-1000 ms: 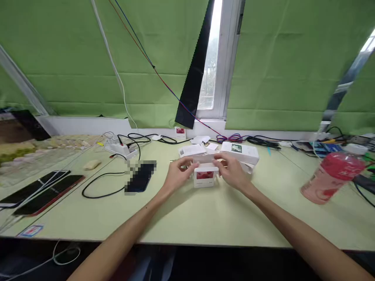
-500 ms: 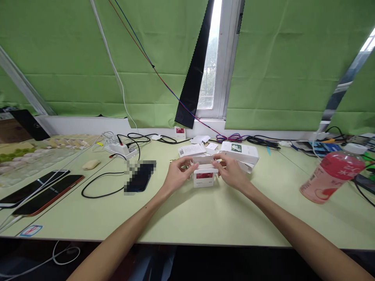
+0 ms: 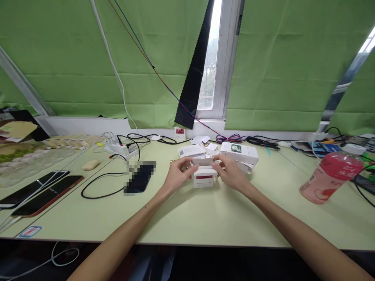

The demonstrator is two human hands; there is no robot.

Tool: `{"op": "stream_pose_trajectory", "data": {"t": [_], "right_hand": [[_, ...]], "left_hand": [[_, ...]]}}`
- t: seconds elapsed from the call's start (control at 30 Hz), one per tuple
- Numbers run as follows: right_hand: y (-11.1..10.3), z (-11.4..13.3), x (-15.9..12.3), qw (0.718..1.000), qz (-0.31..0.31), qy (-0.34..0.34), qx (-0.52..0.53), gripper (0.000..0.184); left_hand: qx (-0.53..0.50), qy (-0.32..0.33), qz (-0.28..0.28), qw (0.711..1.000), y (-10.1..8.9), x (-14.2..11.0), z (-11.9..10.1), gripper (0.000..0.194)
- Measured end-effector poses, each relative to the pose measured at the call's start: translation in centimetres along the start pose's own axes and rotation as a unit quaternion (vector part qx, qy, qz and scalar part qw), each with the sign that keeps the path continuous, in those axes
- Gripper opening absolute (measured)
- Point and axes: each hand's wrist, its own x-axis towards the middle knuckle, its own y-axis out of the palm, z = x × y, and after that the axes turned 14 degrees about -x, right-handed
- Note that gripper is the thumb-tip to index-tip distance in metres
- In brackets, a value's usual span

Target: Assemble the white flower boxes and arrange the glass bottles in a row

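A small white carton (image 3: 203, 184) with a dark red picture on its front stands on the table before me, its top flaps raised. My left hand (image 3: 178, 174) grips the left upper edge, thumb on the front flap and fingers behind. On the right upper edge my right hand (image 3: 231, 174) holds the carton the same way. The front flap leans outward over part of the red picture. The carton's inside is mostly out of sight. Just behind my right hand lies a larger white box (image 3: 243, 153) with a flower picture. White printed packaging (image 3: 191, 150) lies behind the carton.
On the left are a phone (image 3: 140, 177) with a black cable, two more phones (image 3: 48, 197), a power strip (image 3: 119, 150) and a beige oval object (image 3: 91, 165). A pink drink bottle (image 3: 329, 177) stands right. Cables (image 3: 260, 141) run along the wall.
The carton's front flap has tipped slightly further toward me, covering more of the red picture. Both hands keep their places. A yellowish sheet now shows at the far left.
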Motion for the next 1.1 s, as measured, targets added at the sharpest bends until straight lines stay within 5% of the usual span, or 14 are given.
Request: {"op": "stream_pose_trajectory", "data": {"t": [1.1], "right_hand": [[-0.73,0.66,-0.06,0.999,0.026,0.023,-0.031,0.021]], "left_hand": [[0.015,-0.018,0.012,1.0,-0.26,0.09,0.21,0.041]]}}
